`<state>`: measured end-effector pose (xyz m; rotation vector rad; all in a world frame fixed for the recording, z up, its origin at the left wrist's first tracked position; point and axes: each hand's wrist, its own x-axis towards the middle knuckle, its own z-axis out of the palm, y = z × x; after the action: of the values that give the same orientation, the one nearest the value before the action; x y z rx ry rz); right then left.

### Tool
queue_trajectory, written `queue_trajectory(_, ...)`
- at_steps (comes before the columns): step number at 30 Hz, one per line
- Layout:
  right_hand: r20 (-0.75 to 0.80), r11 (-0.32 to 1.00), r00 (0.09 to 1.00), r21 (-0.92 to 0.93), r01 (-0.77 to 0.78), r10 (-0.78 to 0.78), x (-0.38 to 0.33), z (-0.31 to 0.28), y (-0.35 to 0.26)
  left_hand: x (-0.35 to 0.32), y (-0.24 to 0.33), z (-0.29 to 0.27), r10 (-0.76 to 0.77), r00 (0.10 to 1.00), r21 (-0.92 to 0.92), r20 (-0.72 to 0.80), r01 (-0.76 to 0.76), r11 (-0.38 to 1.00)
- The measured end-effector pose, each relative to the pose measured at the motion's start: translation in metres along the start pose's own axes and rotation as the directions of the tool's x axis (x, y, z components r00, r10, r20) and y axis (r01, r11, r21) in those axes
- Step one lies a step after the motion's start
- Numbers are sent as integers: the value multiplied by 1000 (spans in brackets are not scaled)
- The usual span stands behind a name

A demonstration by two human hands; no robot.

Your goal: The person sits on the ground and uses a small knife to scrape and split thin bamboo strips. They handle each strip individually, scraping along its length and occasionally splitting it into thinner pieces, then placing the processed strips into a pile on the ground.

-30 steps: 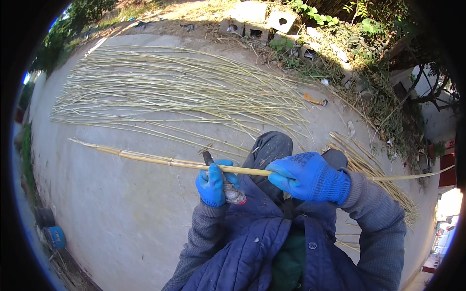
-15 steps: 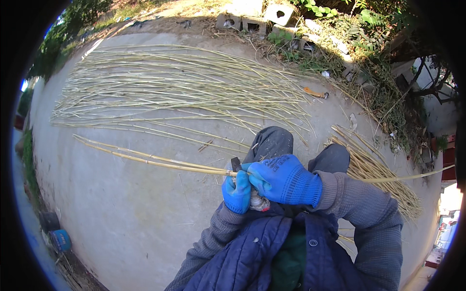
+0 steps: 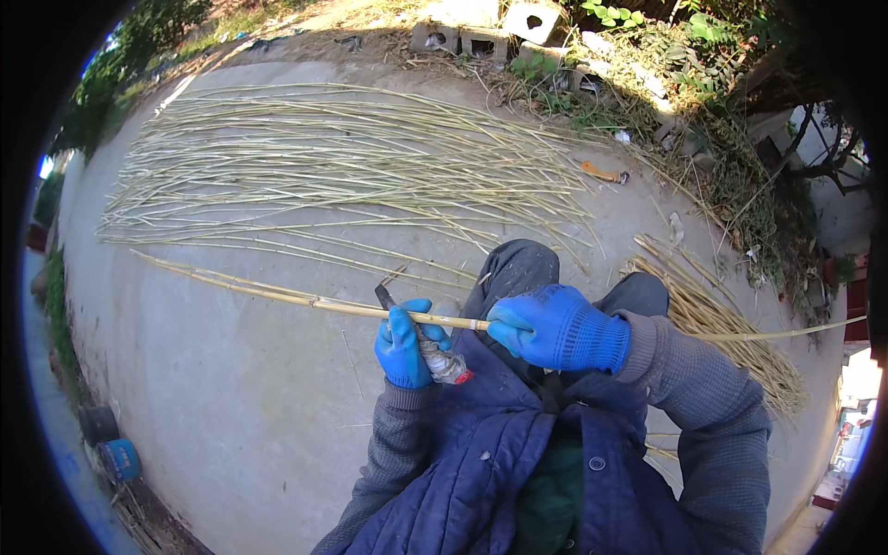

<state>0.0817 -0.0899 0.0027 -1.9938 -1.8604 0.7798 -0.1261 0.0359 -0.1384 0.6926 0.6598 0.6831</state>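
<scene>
Both my hands wear blue gloves. In my left hand (image 3: 404, 347), a knife (image 3: 444, 363) is gripped by its handle, which is wrapped in whitish material and has a red end; the short dark blade points up past the stalk. The long yellowish cane stalk (image 3: 453, 322) crosses over that hand at the knife. My right hand (image 3: 560, 328) is closed around the stalk, right of the knife. Toward the left the stalk shows as two strands lying close together. Beyond my right arm, a pale length (image 3: 786, 334) runs out to the right; whether it is the same stalk is hidden.
A wide layer of thin stalks (image 3: 351, 157) lies on the concrete ahead. To the right is a bundle of canes (image 3: 712, 314). An orange-handled tool (image 3: 603, 173) rests near the layer's right end. Hollow blocks (image 3: 483, 44) stand behind; a blue bucket (image 3: 118, 460) is far left.
My left hand has moved left along the stalk with the knife, away from my right hand. The right hand has shifted slightly right and up, still gripping the stalk.
</scene>
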Motion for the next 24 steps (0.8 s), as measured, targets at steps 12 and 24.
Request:
queue_trajectory(12,-32,997,997,27,-70,71,7,16,5,-10,-17,35,-38,999,146,32,33,989)
queue_trajectory(24,-40,997,997,0,-72,72,8,18,15,2,-15,24,-67,997,133,27,63,989)
